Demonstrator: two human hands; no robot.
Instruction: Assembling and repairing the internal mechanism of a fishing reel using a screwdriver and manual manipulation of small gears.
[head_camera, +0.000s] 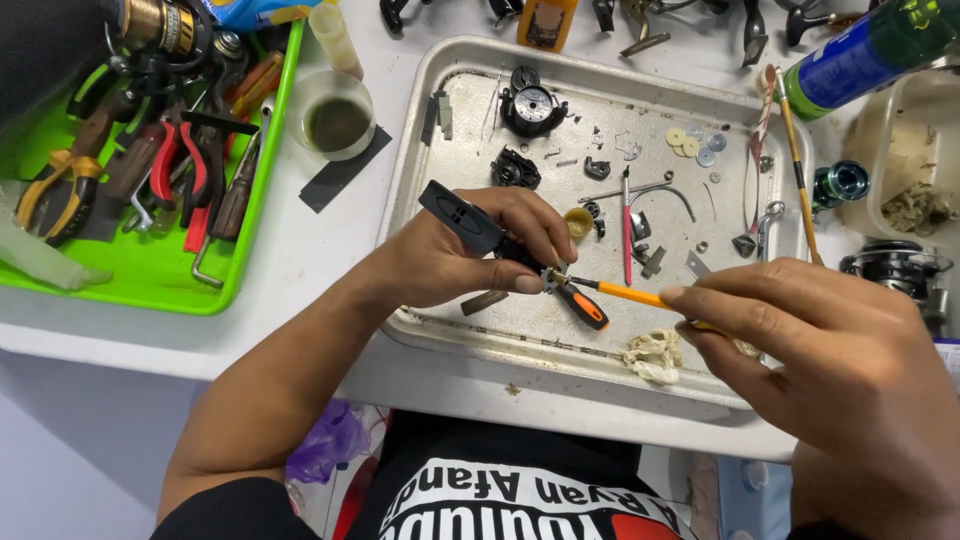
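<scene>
Under both hands lies a big dented silver metal tray on a white table. To the far left of the left hand sits a bright green plastic tray full of pliers and other tools. Just above that hand, near the tray's corner, stands a small clear cup with dark liquid. Past the fingers, a round black reel part and many tiny screws and washers lie spread on the silver tray. A crumpled dirty rag bit lies just below the gap between the hands.

The left hand is curled shut around a black reel handle piece, with the thumb and fingers pressed together on a small metal bit at its end. The right hand pinches a thin orange-yellow stick tool between thumb and fingers. The stick's tip touches the small metal bit, right at the left fingertips. A short orange and black screwdriver lies just under that spot.
</scene>
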